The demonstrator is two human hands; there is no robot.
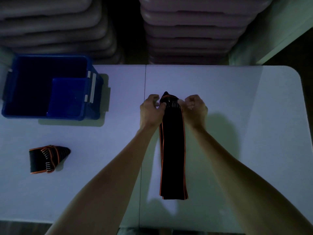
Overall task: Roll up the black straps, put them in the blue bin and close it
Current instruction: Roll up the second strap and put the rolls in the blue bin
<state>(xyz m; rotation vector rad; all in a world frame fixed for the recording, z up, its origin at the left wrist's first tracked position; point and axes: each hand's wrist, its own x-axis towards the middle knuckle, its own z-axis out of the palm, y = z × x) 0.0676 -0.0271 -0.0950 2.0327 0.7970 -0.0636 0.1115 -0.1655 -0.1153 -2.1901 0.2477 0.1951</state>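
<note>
1. Head view looks down on a white folding table (pixel 220 92) with a seam running down its middle; every place below is given from that seam.
2. Just right of the seam lies a long black fabric strap with orange edging (pixel 172 150), stretched flat from the near part of the table toward the far side.
3. At the strap's far end, which bears pale stripes and narrows to a point, both hands are at work.
4. Left hand (pixel 151 110) sits right beside the seam, its thumb and fingers pinching the left edge of that striped end.
5. Right hand (pixel 194 106) sits further right of the seam, fingers curled round the right edge of the same end, so both hands grip the strap.
6. Both bare forearms reach in from the near edge, one on each side of the strap.
7. Well left of the seam, on the near half, rests a second black strap with orange trim (pixel 49 158), folded into a compact bundle, apart from both hands.
8. Also well left of the seam, at the far side, stands an open blue plastic bin (pixel 44 114); a blue panel, possibly its lid (pixel 66 97), stands inside against its right wall.
9. Beyond the table's far edge rise stacks of pale folded tables (pixel 194 31).
</note>
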